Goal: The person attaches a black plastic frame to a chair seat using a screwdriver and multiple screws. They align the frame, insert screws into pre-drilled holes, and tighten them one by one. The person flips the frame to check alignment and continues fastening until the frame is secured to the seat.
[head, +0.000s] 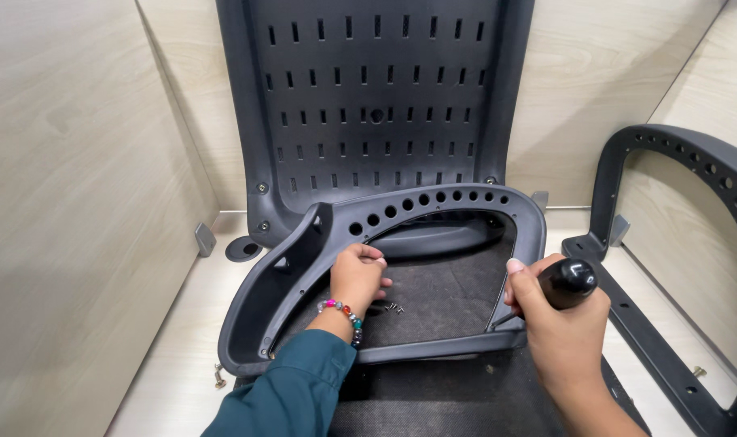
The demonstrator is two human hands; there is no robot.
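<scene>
Nearest to us we see the teal sleeve of the left arm, and a beaded bracelet sits on its wrist. Our left hand reaches through the opening of a dark grey plastic frame and its fingers are curled inward, with the fingertips close to some small screws that lie on the black fabric seat. We cannot tell if this hand pinches a screw or only rests there.

Our right hand is clenched around the black handle of a screwdriver. Its thin metal shaft points down and to the left, and the tip meets the right inner corner of the frame, near the lower bar.

This frame lies flat on the seat in the middle of the view. Its upper bar is curved and has a row of round holes. Behind it a black slotted chair back stands upright against the light wooden wall. On the right side a second frame of the same kind leans, partly on its edge, also with round holes along its arc.

One loose bolt lies on the pale tabletop just beside the left lower corner of the frame, and another small one lies far right.
</scene>
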